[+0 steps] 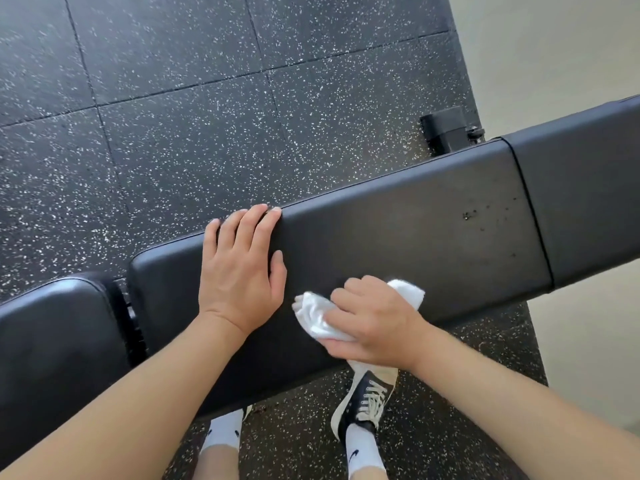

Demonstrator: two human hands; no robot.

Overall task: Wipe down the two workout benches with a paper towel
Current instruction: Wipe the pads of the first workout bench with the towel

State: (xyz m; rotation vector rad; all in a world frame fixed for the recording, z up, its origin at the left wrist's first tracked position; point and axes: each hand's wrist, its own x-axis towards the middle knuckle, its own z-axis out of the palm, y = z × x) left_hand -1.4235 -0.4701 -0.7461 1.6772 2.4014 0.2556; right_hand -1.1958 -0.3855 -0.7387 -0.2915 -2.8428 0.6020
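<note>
Paper towel (320, 315): white, crumpled into a bunched wad, pressed on the near edge of the long pad; one rounded lobe sticking out past the knuckles to the right, folds fanning out to the left.
Right hand (372, 322): knuckles up, fingers curled round the wad, clutching it against the pad's near edge.
Left hand (242, 263): flat on the same pad, palm down, fingers straight and hooked slightly over the far edge, thumb lying alongside; holding nothing.
Bench (398, 237): black padded vinyl, running diagonally from lower left to upper right, matte with a faint smeared sheen.
Pad sections: long middle pad under both hands; a separate glossier pad (59, 341) at lower left, split off by a gap; a further section (581, 192) at upper right beyond a seam.
Specks (469, 215): small dark droplets or flecks near the right end of the middle pad, well apart from the towel.
Floor (173, 116): black rubber tiles flecked with white.
Feet: dark lace-up sneaker (367, 400) and white socks below the bench's near edge.
Frame foot (446, 128): black, beyond the bench's far edge.
</note>
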